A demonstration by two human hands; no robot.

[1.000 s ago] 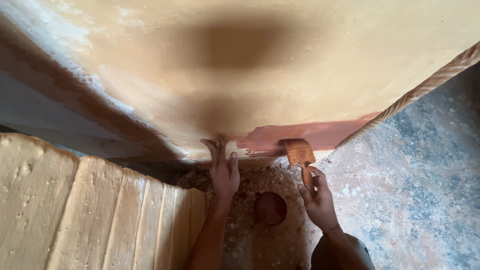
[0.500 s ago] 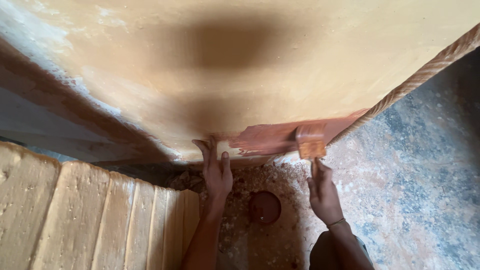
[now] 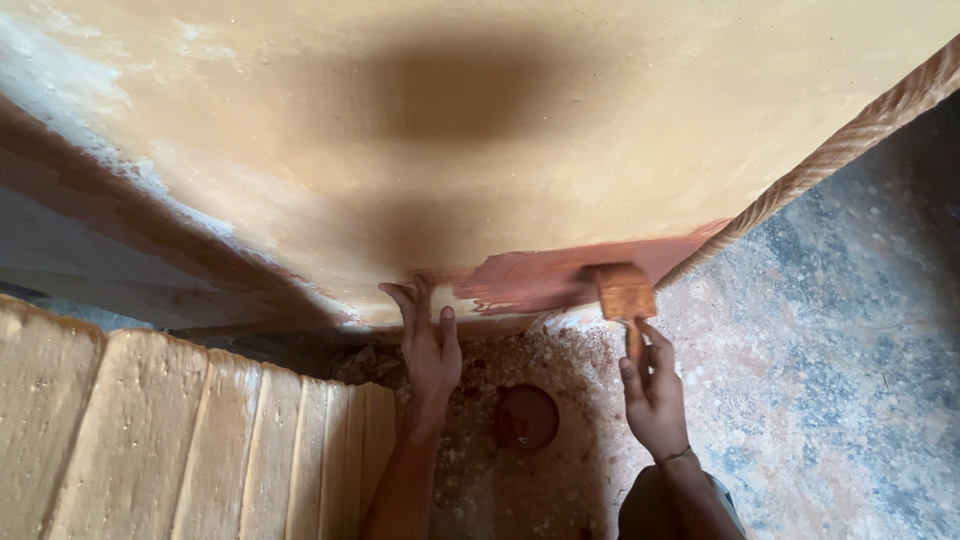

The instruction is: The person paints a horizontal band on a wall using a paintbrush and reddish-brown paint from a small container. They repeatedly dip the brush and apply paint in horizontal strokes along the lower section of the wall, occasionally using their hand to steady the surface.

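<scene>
The right hand grips the handle of a paintbrush, whose bristles press against the reddish-brown painted strip at the foot of the tan wall. The left hand lies flat, fingers spread, against the wall's lower edge. A small round paint bowl sits on the floor between both wrists, beside stacked pale planks.

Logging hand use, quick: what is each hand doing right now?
Left hand: open, fingers spread, pressed flat against the wall's lower edge, holding nothing.
Right hand: closed on the paintbrush handle, bristles on the red-brown painted strip.
</scene>
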